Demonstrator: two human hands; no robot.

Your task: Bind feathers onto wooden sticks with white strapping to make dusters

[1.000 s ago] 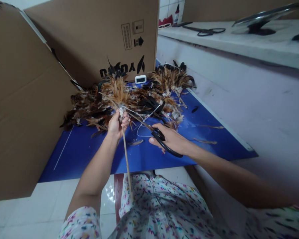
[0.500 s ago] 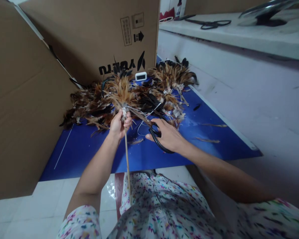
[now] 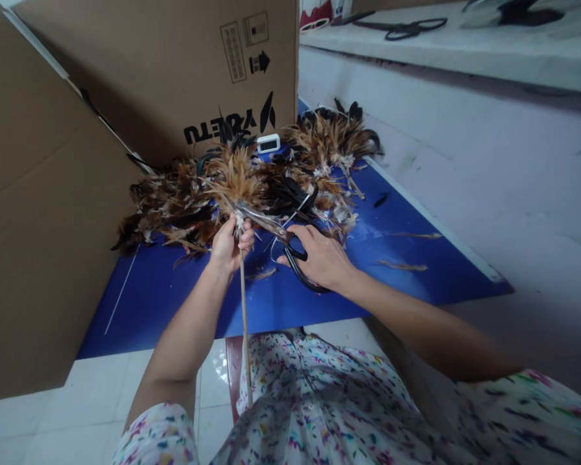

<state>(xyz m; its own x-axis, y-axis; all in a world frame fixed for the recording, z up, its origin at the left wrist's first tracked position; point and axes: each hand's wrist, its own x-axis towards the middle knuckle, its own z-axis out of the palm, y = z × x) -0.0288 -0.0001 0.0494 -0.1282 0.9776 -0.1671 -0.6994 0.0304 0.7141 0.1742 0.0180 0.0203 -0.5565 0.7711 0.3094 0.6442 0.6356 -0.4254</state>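
A tall cardboard box [image 3: 140, 71] is standing along the left and far sides of your blue surface [image 3: 135, 310]. A heap of brown and black feathers [image 3: 174, 200] is covering the surface's far part. In front of that heap, a thin stick [image 3: 243, 290] is running up from near your lap to a feather bundle [image 3: 239, 181]. Your left hand [image 3: 228, 248] is curling closed around the stick, just under the bundle's white base. Your right hand [image 3: 322, 255] is gripping black-handled scissors [image 3: 279, 231], fingers partly bent, and their blades are pointing at that base. A small white device [image 3: 268, 143] is sitting beyond.
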